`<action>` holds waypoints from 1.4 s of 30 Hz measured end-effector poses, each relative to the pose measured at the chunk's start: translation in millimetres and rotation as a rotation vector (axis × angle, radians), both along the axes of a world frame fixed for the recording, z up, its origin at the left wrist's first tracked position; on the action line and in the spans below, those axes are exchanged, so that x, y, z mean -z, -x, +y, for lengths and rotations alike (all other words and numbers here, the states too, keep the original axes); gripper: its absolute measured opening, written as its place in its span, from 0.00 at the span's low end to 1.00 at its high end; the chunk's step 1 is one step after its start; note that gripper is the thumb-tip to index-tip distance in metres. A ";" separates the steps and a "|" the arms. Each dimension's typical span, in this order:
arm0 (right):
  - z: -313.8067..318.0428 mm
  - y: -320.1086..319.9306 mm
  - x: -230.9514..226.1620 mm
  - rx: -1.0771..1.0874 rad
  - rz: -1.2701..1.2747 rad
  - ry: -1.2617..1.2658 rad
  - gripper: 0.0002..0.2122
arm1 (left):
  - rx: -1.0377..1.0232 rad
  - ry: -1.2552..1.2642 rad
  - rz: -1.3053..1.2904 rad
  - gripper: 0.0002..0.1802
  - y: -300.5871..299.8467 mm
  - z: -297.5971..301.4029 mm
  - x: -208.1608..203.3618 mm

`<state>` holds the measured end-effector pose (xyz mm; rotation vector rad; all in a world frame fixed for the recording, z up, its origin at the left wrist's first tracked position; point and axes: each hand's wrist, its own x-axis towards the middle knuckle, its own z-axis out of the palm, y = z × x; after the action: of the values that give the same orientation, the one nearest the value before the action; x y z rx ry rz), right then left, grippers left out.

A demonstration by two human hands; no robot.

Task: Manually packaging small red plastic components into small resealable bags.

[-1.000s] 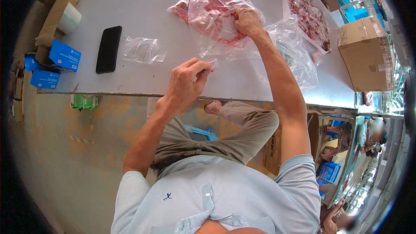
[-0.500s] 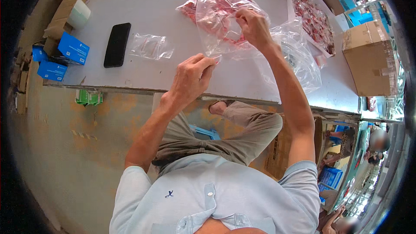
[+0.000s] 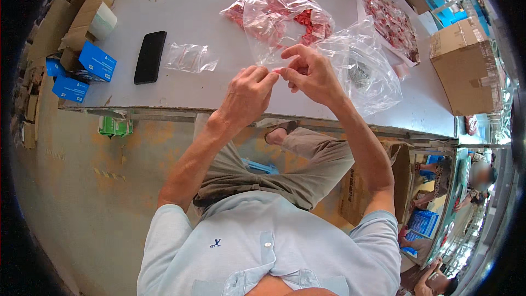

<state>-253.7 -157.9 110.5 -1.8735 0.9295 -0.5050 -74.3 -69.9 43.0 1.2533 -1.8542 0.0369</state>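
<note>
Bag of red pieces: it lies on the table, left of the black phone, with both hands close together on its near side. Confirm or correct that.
Wrong side: the head view shows the bag of red pieces right of the black phone, on the table, with the left hand and right hand close together on its near side.

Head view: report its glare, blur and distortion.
Head view: glints streak the clear bag of red pieces; the same view curves its far right side along a dark rim; also in the head view, a co-worker's head is blurred, the phone looks crisp, and the item at the left hand is too small to identify.
</note>
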 end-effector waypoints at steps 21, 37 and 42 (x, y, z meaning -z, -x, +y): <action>17.3 33.5 31.5 0.016 -0.317 0.020 0.05 | 0.213 -0.488 0.799 0.11 2.8 6.3 -21.1; 31.5 36.3 17.0 0.032 -0.189 0.028 0.06 | 0.308 -0.573 0.880 0.04 19.0 -2.8 -8.4; 29.7 42.8 21.1 0.114 -0.257 0.150 0.06 | 0.246 -0.548 0.914 0.02 24.4 -2.4 -19.5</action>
<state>-296.5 -128.2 89.3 -1.8402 0.8476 -0.8844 -98.7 -72.3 62.5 1.0889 -1.1985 -1.0611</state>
